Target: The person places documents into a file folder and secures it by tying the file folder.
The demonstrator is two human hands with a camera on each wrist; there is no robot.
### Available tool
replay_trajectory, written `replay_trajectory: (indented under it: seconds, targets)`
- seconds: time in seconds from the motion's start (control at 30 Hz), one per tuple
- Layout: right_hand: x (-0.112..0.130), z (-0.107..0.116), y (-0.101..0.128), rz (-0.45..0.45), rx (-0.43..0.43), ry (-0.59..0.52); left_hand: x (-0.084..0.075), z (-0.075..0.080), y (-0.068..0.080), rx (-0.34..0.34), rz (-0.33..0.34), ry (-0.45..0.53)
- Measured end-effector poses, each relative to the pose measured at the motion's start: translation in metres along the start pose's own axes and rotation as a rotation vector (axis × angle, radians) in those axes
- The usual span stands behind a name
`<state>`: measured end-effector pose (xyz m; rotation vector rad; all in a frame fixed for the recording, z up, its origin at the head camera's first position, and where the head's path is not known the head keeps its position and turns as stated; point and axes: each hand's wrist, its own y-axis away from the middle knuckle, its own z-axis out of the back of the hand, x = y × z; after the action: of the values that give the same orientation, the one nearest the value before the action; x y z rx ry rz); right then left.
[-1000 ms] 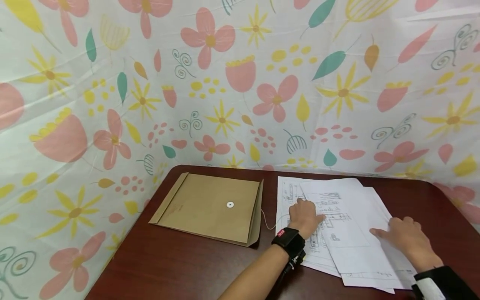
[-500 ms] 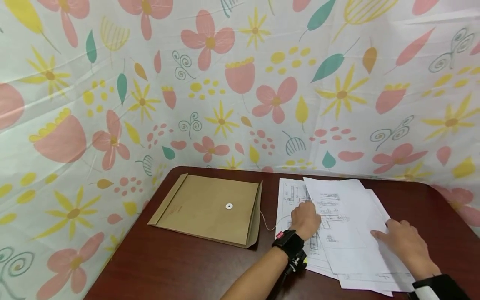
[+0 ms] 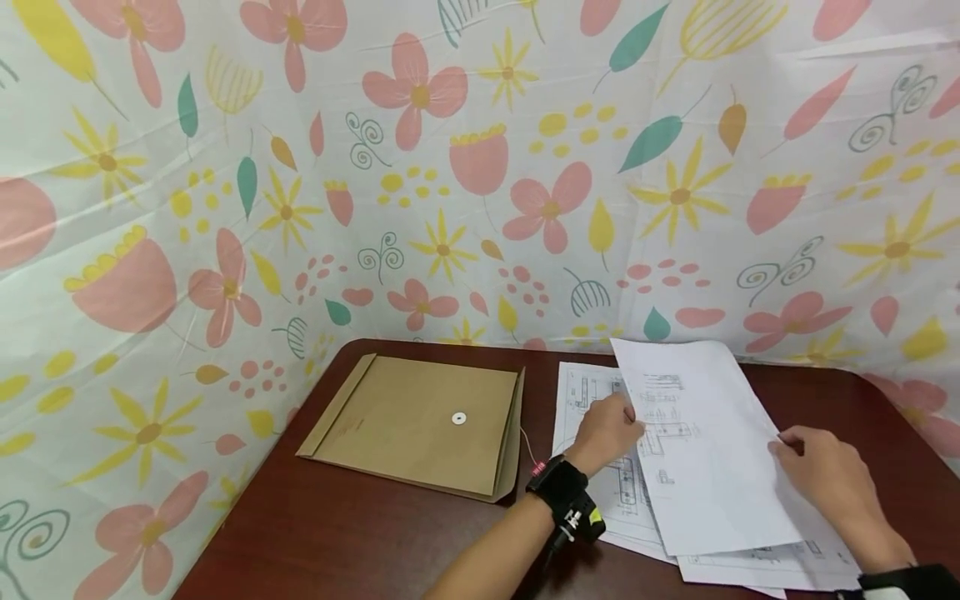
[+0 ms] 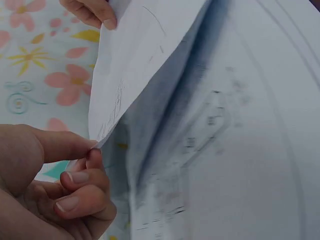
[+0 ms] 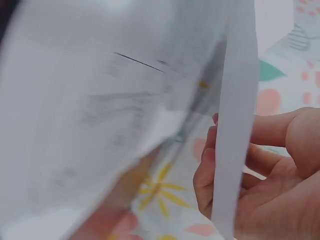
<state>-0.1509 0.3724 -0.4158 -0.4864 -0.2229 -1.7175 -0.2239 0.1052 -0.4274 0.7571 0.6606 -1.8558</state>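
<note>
A white sheet of paper (image 3: pixel 712 467) with a printed technical drawing is lifted off the other papers. My left hand (image 3: pixel 606 429) pinches its left edge between thumb and index finger, which the left wrist view shows closely. At the sheet's right edge, my right hand (image 3: pixel 825 471) pinches it between thumb and fingers; the right wrist view has the paper passing between them. More printed sheets (image 3: pixel 772 569) lie overlapping on the table under the lifted one, partly hidden by it.
A brown paper document envelope (image 3: pixel 420 425) with a white round button lies on the left of the dark wooden table (image 3: pixel 360 533). Its thin string trails toward the papers. A flower-patterned curtain (image 3: pixel 480 167) stands behind the table and on the left.
Both hands were resting on the papers; now they grip the top sheet by its two sides. That sheet has risen off the others, uncovering more of the sheets beneath.
</note>
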Motion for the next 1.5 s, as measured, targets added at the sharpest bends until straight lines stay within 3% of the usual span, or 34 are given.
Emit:
replay_trajectory:
  seconds: [0.17, 0.4, 0.77, 1.13, 1.5]
  targets:
    - [0.017, 0.015, 0.001, 0.125, -0.14, -0.024, -0.004, 0.02, 0.004, 0.04, 0.003, 0.159]
    - [0.039, 0.025, 0.003, 0.197, -0.205, -0.068, -0.006, 0.053, 0.011, 0.074, 0.029, 0.273]
    - [0.088, 0.027, -0.004, 0.225, -0.174, -0.186, 0.01, 0.11, 0.038, 0.074, -0.028, 0.505]
    - [0.124, 0.03, -0.009, 0.362, -0.183, -0.224, 0.033, 0.142, 0.072, 0.164, -0.018, 0.621]
    - [0.132, 0.034, -0.017, 0.415, -0.199, -0.222, 0.065, 0.181, 0.087, -0.021, 0.001, 0.717]
